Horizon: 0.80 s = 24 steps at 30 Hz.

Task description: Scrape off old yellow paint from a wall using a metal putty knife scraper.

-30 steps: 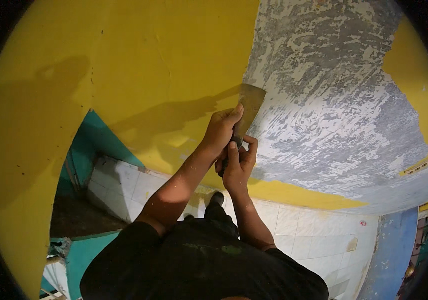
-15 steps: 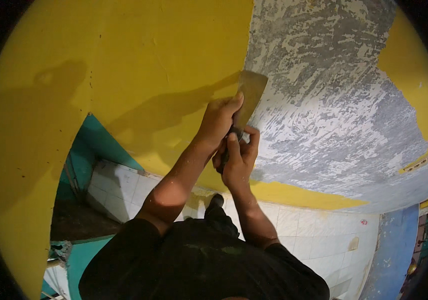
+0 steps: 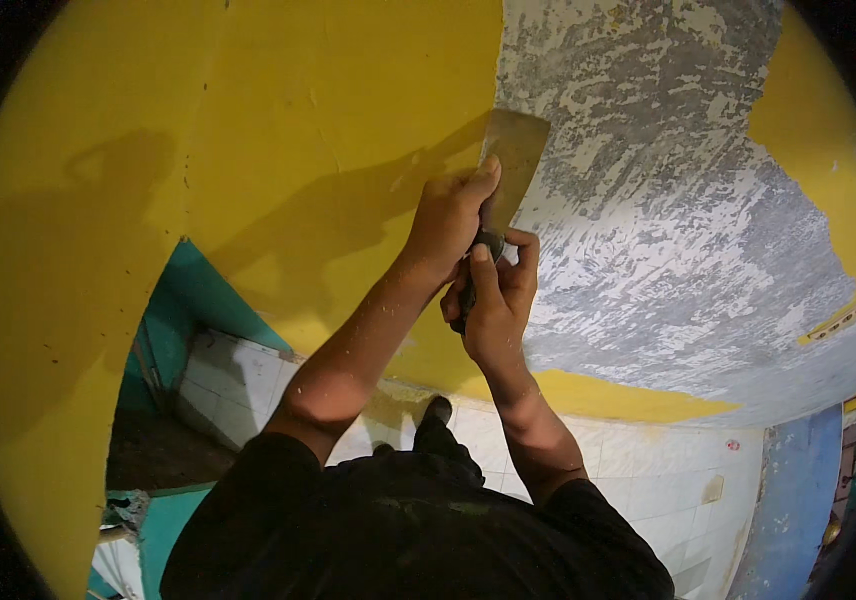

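Note:
A wide-bladed scraper (image 3: pixel 522 165) is held up at the wall, its dark handle low and its blade slanting up to the right. The blade's far edge lies at the border between yellow paint (image 3: pixel 368 90) and a patch scraped down to grey and white (image 3: pixel 638 200). My left hand (image 3: pixel 448 220) is closed around the lower blade, its thumb pressed along the metal. Just below, my right hand (image 3: pixel 500 300) wraps the handle, with the thumb on top. Pale flecks dot both forearms.
White floor tiles (image 3: pixel 638 455) run along the wall's foot, where my shoe (image 3: pixel 438 408) shows. A teal-walled opening (image 3: pixel 183 290) is at left. On the right stands a blue wall section (image 3: pixel 783 500), and yellow paint (image 3: pixel 818 120) borders the scraped patch.
Both hands and the scraper have moved slightly up and to the right along the paint border. The grip on it looks the same.

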Tool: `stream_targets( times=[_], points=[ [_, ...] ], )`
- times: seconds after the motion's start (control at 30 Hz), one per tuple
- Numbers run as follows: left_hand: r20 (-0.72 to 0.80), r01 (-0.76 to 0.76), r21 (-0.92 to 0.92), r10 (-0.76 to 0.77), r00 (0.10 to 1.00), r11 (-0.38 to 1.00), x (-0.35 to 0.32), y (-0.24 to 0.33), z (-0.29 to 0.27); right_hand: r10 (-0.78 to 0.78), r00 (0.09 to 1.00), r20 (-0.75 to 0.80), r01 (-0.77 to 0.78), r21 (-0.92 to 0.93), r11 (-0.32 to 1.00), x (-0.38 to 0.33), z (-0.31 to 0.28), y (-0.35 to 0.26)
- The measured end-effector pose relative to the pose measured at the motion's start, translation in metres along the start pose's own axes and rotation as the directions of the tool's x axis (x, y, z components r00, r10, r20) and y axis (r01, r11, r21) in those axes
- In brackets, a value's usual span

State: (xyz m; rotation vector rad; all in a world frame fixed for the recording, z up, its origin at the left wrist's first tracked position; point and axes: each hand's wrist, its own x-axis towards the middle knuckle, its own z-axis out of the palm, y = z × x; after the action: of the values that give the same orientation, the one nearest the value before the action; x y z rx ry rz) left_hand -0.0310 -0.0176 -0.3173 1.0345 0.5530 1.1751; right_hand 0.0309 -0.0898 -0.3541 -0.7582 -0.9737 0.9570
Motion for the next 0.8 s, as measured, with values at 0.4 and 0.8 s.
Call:
stream_targets(
  times=[0.4, 0.8],
  points=[
    [-0.003, -0.045, 0.099, 0.045, 0.999, 0.994, -0.004, 0.023, 0.002, -0.008, 1.000, 0.019, 0.006, 0.094, 0.996, -0.003, 0.021, -0.004],
    [-0.051, -0.065, 0.036, 0.066, 0.996, 0.997, 0.006, 0.012, 0.000, 0.084, 0.996, -0.008, -0.083, 0.077, 0.994, 0.004, 0.017, -0.013]
  ],
)
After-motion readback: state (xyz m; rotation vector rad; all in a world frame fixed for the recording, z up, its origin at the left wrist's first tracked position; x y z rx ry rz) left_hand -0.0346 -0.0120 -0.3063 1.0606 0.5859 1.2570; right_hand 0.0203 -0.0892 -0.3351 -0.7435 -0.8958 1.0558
